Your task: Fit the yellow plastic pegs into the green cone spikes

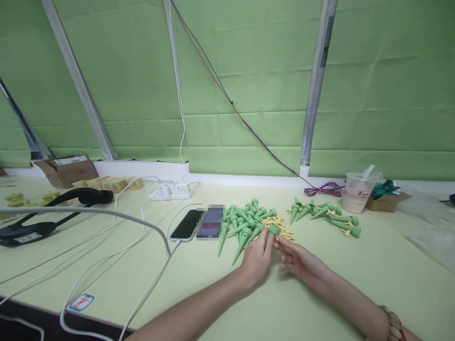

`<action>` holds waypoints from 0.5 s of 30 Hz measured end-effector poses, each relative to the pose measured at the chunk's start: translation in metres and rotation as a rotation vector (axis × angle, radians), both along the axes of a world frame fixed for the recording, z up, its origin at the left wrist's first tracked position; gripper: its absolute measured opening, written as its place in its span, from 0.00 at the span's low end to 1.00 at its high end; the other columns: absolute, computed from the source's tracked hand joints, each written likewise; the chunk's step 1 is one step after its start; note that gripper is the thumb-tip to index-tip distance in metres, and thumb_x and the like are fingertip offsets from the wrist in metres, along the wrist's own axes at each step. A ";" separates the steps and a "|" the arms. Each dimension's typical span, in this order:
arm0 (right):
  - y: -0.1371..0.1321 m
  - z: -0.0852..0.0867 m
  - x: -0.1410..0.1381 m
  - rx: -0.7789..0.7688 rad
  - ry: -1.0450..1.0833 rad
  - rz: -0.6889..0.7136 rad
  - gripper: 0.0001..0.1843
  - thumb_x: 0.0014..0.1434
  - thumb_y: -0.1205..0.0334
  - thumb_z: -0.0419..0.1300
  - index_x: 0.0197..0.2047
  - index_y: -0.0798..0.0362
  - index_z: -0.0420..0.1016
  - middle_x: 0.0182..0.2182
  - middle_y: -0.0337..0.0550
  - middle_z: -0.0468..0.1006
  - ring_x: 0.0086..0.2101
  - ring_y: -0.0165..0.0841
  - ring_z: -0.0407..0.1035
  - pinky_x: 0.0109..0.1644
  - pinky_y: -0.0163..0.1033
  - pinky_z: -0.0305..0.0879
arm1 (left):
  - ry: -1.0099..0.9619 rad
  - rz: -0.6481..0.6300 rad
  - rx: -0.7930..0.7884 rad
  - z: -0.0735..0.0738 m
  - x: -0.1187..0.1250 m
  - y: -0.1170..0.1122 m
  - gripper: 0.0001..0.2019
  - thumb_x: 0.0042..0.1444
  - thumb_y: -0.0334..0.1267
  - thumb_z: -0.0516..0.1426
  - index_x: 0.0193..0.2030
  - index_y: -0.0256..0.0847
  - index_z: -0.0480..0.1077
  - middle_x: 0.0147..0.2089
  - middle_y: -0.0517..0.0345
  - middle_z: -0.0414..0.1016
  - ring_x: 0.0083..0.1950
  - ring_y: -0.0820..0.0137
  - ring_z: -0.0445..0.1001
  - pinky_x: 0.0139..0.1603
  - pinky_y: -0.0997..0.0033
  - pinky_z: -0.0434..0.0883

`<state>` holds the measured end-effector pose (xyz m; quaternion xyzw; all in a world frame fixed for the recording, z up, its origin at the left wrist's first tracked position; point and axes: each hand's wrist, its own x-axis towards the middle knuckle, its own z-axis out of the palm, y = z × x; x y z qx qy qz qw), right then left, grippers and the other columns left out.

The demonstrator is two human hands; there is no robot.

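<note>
Between pinching left fingers (pixel 269 242) sits a green spike (pixel 274 229), beside right fingers (pixel 288 245), hold unclear.

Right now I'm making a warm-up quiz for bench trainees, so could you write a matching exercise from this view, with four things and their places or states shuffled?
Things
1. Pile of green spikes
2. Heap of small yellow pieces
3. Phone
4. Plastic cup

Places or states
A. Beside a small cardboard box
B. Just beyond the right hand
C. Tapered, with several points toward the camera
D. Dark-screened, with a white cable at its near end

Right pairs: 1-C, 2-B, 3-D, 4-A
</note>
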<state>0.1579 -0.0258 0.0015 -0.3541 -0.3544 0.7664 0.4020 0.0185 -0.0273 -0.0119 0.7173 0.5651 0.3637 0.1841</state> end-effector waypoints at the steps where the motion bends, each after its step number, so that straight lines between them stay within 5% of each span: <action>1: 0.000 0.001 0.001 -0.016 0.025 0.006 0.13 0.47 0.62 0.66 0.36 0.55 0.71 0.32 0.36 0.74 0.22 0.21 0.68 0.30 0.28 0.73 | 0.010 -0.013 0.005 -0.001 0.000 0.001 0.21 0.60 0.50 0.35 0.42 0.42 0.64 0.27 0.59 0.68 0.27 0.69 0.64 0.29 0.71 0.55; 15: -0.002 0.007 0.005 0.133 -0.062 0.017 0.17 0.39 0.65 0.69 0.26 0.54 0.62 0.20 0.30 0.68 0.20 0.22 0.63 0.33 0.34 0.72 | -0.060 -0.111 0.006 0.002 0.001 -0.006 0.21 0.60 0.49 0.38 0.47 0.39 0.62 0.21 0.62 0.64 0.24 0.70 0.62 0.27 0.71 0.56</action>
